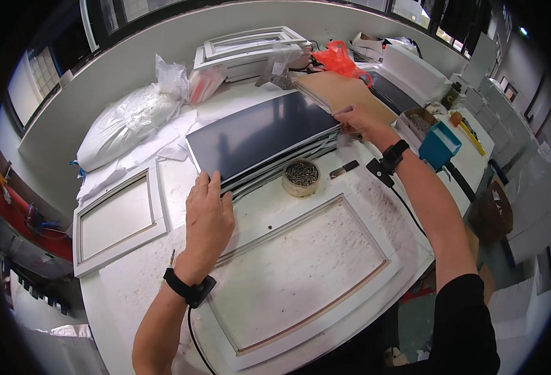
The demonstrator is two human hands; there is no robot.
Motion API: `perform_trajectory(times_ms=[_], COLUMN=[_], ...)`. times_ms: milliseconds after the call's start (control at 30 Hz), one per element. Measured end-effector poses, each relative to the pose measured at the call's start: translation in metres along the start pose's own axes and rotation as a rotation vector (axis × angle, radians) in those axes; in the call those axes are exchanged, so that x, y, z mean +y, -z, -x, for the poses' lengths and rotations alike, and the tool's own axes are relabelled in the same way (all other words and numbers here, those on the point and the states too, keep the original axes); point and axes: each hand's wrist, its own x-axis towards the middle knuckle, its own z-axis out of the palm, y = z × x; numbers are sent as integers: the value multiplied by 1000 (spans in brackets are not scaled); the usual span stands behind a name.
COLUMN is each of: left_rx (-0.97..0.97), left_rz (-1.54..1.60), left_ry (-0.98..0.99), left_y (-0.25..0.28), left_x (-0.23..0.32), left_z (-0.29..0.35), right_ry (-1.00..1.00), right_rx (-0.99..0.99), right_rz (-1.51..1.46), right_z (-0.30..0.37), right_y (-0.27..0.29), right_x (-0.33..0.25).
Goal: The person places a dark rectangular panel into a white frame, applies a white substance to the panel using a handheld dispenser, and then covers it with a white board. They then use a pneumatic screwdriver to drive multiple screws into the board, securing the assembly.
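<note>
A glossy dark grey panel (263, 133) with pale edges lies on top of a stack of thin panels (288, 157) in the middle of the table. My left hand (208, 215) is at its near left corner, fingers along the edge and thumb by the front side. At the right end, my right hand (362, 121) pinches the panel's corner between thumb and fingers. Closest to me lies a white frame (375, 234) with an open middle. A round tub of small screws (301, 177) stands between the stack and this frame.
Another white frame (156, 194) lies at the left, near a bulging white sack (131, 125). More frames (250, 47) are piled at the back. A brown board (350, 94), a teal box-shaped thing (439, 145) and a small dark flat tool (344, 169) are on the right.
</note>
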Motion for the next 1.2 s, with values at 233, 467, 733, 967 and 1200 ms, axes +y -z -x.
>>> perform_trajectory(times_ms=[233, 467, 733, 967, 1200], left_rx=[30, 56, 24, -9, -50], left_rz=[1, 6, -24, -25, 41], left_ry=[-63, -99, -55, -18, -5], left_y=[-6, -9, -13, -9, -3], left_x=[-11, -11, -1, 6, -1], left_z=[5, 4, 4, 2, 5], right_ry=[50, 5, 14, 100, -32], right_rx=[159, 40, 42, -1, -352], right_rz=[2, -66, 17, 35, -417], right_z=[20, 36, 29, 10, 34], right_y=[15, 24, 26, 31, 25], right_x=[-91, -105, -71, -74, -115])
